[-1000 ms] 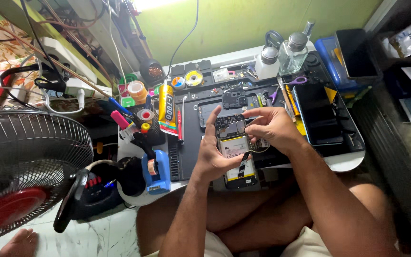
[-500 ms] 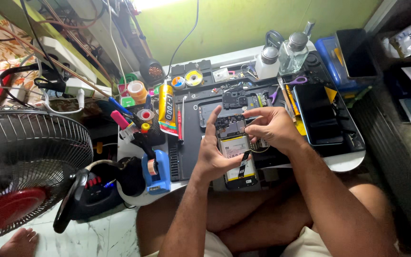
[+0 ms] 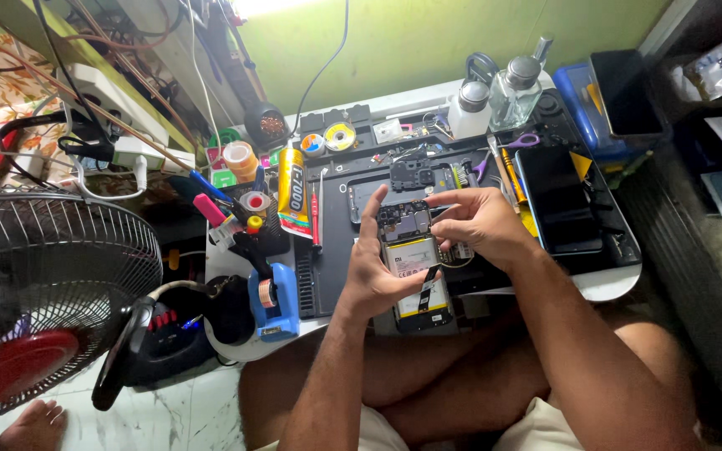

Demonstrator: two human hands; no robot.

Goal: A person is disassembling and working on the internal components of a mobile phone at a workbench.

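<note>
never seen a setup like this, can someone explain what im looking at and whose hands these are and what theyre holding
There is no machine here: the picture comes from a camera worn on a person's head, looking down at their own two bare hands. The person sits cross-legged at a small white table covered by a dark work mat.

The left hand cradles an opened phone with its back cover off, so the battery and circuit board show. The right hand pinches at the board near the phone's top.

On the surface lie a tube of glue, a red screwdriver, two clear bottles, and a dark phone screen. A fan stands to the left.
</note>
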